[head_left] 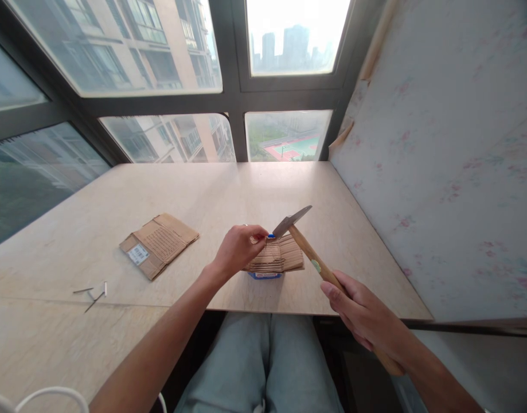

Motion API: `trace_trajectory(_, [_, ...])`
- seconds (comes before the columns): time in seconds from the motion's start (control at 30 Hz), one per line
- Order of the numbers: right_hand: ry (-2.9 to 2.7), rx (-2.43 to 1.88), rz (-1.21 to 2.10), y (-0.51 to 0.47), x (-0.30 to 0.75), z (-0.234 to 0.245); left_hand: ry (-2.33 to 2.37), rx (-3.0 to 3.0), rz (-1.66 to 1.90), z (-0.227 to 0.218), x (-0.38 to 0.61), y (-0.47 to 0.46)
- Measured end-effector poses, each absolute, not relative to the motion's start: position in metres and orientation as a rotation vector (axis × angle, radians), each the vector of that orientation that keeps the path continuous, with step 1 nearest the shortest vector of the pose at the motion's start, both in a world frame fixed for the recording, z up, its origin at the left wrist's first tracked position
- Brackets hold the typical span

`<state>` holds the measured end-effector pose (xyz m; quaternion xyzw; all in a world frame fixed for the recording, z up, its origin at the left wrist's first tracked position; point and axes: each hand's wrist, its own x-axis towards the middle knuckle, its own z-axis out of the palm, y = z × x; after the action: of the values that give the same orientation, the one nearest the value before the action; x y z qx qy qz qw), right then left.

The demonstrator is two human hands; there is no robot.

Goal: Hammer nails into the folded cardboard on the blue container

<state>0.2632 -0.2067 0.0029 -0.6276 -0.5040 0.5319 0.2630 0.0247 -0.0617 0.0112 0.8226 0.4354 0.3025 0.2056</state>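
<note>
I find cardboard (267, 261) over a blue box (265, 276), contents hidden; my right hand (358, 307) grips a hammer (306, 247), my left hand (239, 248) pinches narrow, its hold unclear.

Bearing surface: pale, faintly mottled countertop (229, 192), a seam crossing its near left part. Directly on it: folded cardboard (160, 246) with white label, left; loose nails (105, 288), near left; blue object (265, 276) beneath stacked cardboard (265, 264), near edge, centre.
</note>
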Motion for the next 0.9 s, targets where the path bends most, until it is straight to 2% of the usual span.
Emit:
trace_trajectory(0.27, [-1.454, -1.712, 1.396, -0.203, 0.261, 0.020, 1.215, 2.228, 0.788, 0.009, 0.024, -0.063])
trace_trajectory(0.43, [-1.651, -1.694, 1.256, -0.196, 0.257, 0.034, 1.211, 2.190, 0.772, 0.009, 0.023, -0.063])
trace_trajectory(0.63, [-1.896, -1.758, 1.068, -0.189, 0.257, 0.033, 1.211, 2.124, 0.784, 0.005, 0.021, -0.060])
trace_trajectory(0.9, [-1.933, -1.809, 1.059, -0.184, 0.258, 0.031, 1.147, 2.033, 0.836, -0.003, 0.020, -0.057])
